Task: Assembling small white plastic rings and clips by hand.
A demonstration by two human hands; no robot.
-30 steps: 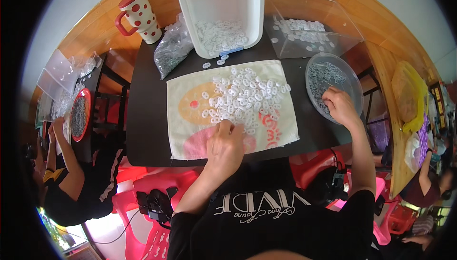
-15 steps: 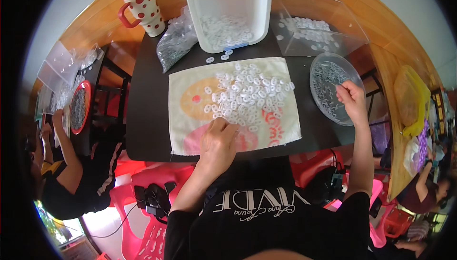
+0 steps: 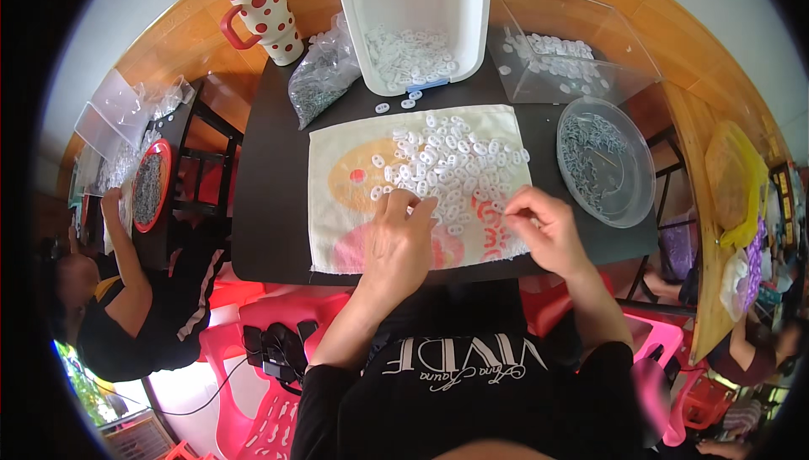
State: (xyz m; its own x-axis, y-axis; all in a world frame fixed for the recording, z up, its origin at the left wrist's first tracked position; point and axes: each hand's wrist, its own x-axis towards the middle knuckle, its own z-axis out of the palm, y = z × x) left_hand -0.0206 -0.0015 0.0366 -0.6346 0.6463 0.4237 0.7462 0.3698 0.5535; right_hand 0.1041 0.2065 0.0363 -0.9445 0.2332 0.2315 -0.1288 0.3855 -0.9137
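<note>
My left hand [image 3: 398, 237] is over the near part of a cream printed cloth [image 3: 333, 228], fingers curled and closed at the edge of a heap of small white oval plastic pieces with two holes [image 3: 438, 157]. Whatever its fingertips hold is hidden. To the right, above the cloth's near right corner, my right hand [image 3: 543, 226] is closed with thumb and fingertips pinched; anything in the pinch is too small to make out. A round clear dish [image 3: 647, 195] of small grey metal pieces [image 3: 586, 157] stands at the right of the dark table [image 3: 270, 207].
Behind the cloth stand a white bin [image 3: 413, 5] with more ovals, a plastic bag [image 3: 320, 77] of metal pieces and a spotted tumbler [image 3: 268, 22]. A clear box [image 3: 581, 47] sits at the back right. Another person [image 3: 126, 308] works at the left, near a red tray [image 3: 150, 186].
My right hand has moved left from the dish of metal pieces to the cloth's right side, nearer my left hand. My left hand stays by the heap. The view has shifted slightly.
</note>
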